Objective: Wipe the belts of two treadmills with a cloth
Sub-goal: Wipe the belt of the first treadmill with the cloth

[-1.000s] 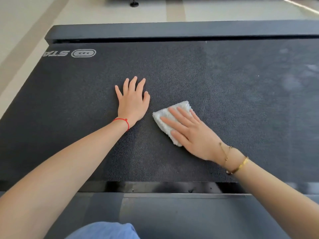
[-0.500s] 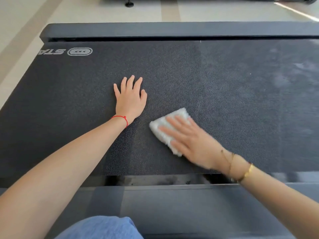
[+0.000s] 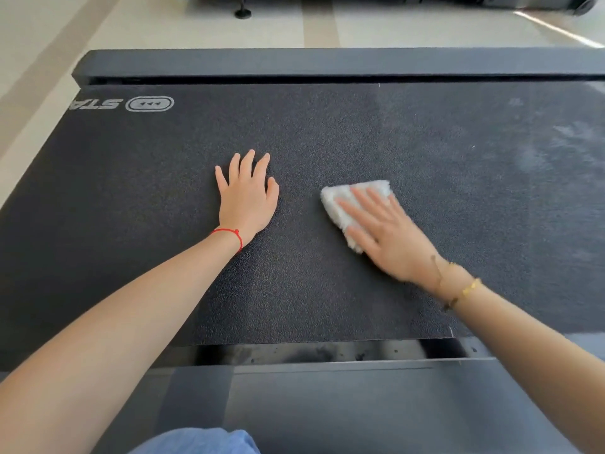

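Note:
A black textured treadmill belt point(image 3: 327, 132) fills most of the view, darker on the left and dusty grey on the right. My left hand point(image 3: 247, 196) lies flat on the belt with fingers spread and a red string on the wrist. My right hand point(image 3: 389, 234) presses flat on a folded white cloth point(image 3: 340, 201) to the right of the left hand. The fingers cover much of the cloth. Gold bracelets sit on that wrist.
Grey side rails run along the far edge point(image 3: 327, 62) and the near edge point(image 3: 327, 404) of the belt. A white logo point(image 3: 149, 103) is printed at the belt's far left. Pale floor point(image 3: 49, 44) lies beyond, with another machine's base point(image 3: 393, 0) at the top.
My right hand has slid the cloth to the right and slightly away from me. The left hand has stayed flat in the same place.

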Demonstrator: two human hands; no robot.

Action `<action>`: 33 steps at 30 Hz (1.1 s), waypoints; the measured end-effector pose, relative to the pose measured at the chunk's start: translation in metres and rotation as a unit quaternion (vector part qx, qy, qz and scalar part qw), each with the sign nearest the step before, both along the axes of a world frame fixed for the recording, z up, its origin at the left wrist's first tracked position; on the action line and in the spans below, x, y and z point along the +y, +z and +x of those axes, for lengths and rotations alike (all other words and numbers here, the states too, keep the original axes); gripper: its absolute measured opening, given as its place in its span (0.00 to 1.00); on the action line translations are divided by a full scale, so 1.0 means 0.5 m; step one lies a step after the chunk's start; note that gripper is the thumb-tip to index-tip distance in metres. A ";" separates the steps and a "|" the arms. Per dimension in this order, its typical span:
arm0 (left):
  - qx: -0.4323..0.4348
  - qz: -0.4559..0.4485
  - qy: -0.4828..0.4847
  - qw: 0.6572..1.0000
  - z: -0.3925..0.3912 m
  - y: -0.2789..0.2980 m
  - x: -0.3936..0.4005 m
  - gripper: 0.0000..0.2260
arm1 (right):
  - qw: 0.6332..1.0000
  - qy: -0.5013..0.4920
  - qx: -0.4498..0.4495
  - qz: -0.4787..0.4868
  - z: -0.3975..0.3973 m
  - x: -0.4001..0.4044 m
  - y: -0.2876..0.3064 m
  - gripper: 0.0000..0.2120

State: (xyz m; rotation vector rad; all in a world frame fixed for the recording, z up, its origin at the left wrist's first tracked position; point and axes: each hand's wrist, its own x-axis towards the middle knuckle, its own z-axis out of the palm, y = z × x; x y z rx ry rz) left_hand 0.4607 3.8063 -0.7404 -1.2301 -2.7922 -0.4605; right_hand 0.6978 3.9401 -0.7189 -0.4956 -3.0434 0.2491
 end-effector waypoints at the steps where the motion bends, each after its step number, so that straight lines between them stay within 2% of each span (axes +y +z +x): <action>1: 0.000 -0.003 0.000 1.000 -0.001 0.001 0.000 0.23 | 0.998 -0.055 0.004 0.000 -0.015 0.035 0.003 0.24; 3: -0.002 -0.007 0.001 1.000 -0.002 0.001 0.000 0.23 | 0.987 -0.159 0.010 -0.029 -0.044 0.071 0.004 0.24; 5: -0.003 -0.007 0.001 1.000 -0.002 0.002 0.002 0.23 | 0.980 -0.190 0.010 -0.053 -0.057 0.048 -0.004 0.24; 10: -0.004 0.001 0.003 1.000 -0.001 0.001 0.002 0.23 | 0.998 -0.016 0.015 -0.055 -0.007 -0.088 -0.010 0.24; 13: -0.006 0.001 0.001 1.000 -0.001 0.001 0.000 0.23 | 0.998 0.020 0.010 -0.062 0.017 -0.072 -0.003 0.24; 16: -0.007 -0.006 -0.002 1.000 0.000 0.003 -0.001 0.23 | 0.997 -0.061 0.029 -0.026 -0.006 0.024 0.005 0.24; 20: -0.007 -0.023 -0.004 1.000 -0.001 0.007 0.000 0.23 | 0.977 -0.205 0.009 -0.066 -0.042 0.070 0.002 0.25; 28: -0.041 -0.023 -0.048 0.998 0.030 0.021 0.027 0.23 | 0.994 -0.065 -0.009 -0.082 0.060 -0.075 -0.001 0.26; 33: -0.052 -0.004 -0.065 0.997 0.086 0.022 0.075 0.23 | 0.996 -0.050 -0.013 -0.075 0.076 -0.030 0.004 0.27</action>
